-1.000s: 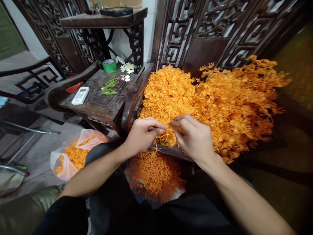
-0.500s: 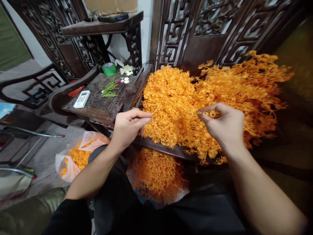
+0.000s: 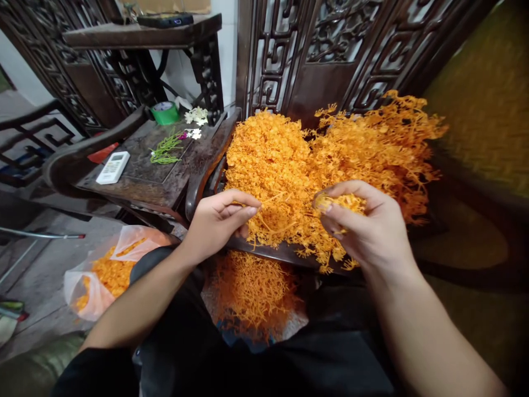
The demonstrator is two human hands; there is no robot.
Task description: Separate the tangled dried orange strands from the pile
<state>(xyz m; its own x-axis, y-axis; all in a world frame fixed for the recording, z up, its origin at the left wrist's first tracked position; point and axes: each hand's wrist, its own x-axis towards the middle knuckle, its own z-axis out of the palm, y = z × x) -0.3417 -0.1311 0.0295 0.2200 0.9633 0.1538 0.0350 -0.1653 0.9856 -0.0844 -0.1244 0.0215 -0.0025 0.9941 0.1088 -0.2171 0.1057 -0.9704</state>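
My left hand [image 3: 225, 220] pinches the end of a thin orange plastic stem [image 3: 270, 199] between thumb and fingertips. My right hand [image 3: 367, 220] is closed around a small bunch of orange plastic flower pieces [image 3: 347, 204]; part of the bunch hides behind the fingers. Both hands hover over the front of a large heap of orange artificial flower sprigs [image 3: 268, 149] on a dark wooden seat [image 3: 285, 252]. Branching sprigs [image 3: 384, 132] spread across the right side of the heap. Below the seat edge, between my legs, bare orange stems [image 3: 256, 292] lie in a pile.
A plastic bag [image 3: 119, 242] of orange pieces sits on the floor at left. The side table [image 3: 144, 187] bears a white remote control [image 3: 113, 167], green tape [image 3: 165, 113], green sprigs [image 3: 166, 149] and white flowers [image 3: 196, 116]. Carved wooden panels [image 3: 343, 82] stand behind.
The view has shifted, so the surroundings sit further left. My right hand has turned and come closer to my left, with the flower pieces now plainly visible in it. My left hand keeps its pinch.
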